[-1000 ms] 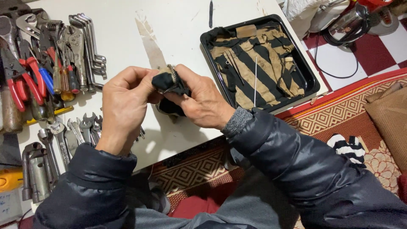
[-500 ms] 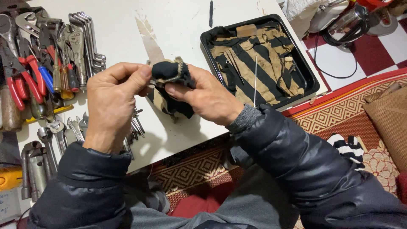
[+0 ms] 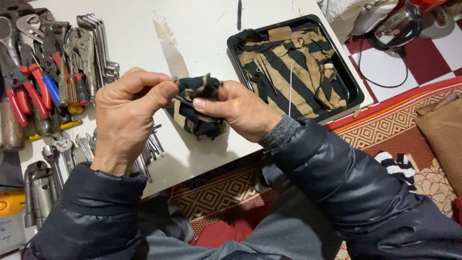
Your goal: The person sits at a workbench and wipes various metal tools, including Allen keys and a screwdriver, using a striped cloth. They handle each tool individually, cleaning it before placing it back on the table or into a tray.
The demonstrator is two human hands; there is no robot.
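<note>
While my left hand (image 3: pixel 126 120) pinches a thin metal rod (image 3: pixel 179 97) between thumb and forefinger, the fingers closed tight on its end, my right hand (image 3: pixel 236 110) grips a bunched striped rag (image 3: pixel 198 115), thumb pressed on top and fingers curled under it. The rod runs from the left fingertips into the folds of the rag, so that most of its length is hidden; I cannot tell how far it reaches. The rag, black and tan, hangs partly below the right hand and is held just above the white table (image 3: pixel 202 33), near its front edge.

Left of the left hand lie wrenches (image 3: pixel 98 48), red-handled pliers (image 3: pixel 21 89) and screwdrivers (image 3: pixel 72 89), packed close together; more small wrenches (image 3: pixel 77 147) lie under and beside the left wrist. Right of the right hand stands a black tray (image 3: pixel 350 82) lined with a striped cloth (image 3: pixel 293 62) of the same colours, on which a thin white stick (image 3: pixel 289 91) and several dark slender tools (image 3: pixel 267 79) rest. A dark narrow tool (image 3: pixel 239 14) lies on the table's far part. Both my sleeves (image 3: pixel 346 183) are dark and padded. Below the table edge shows a patterned rug (image 3: pixel 394 130).
</note>
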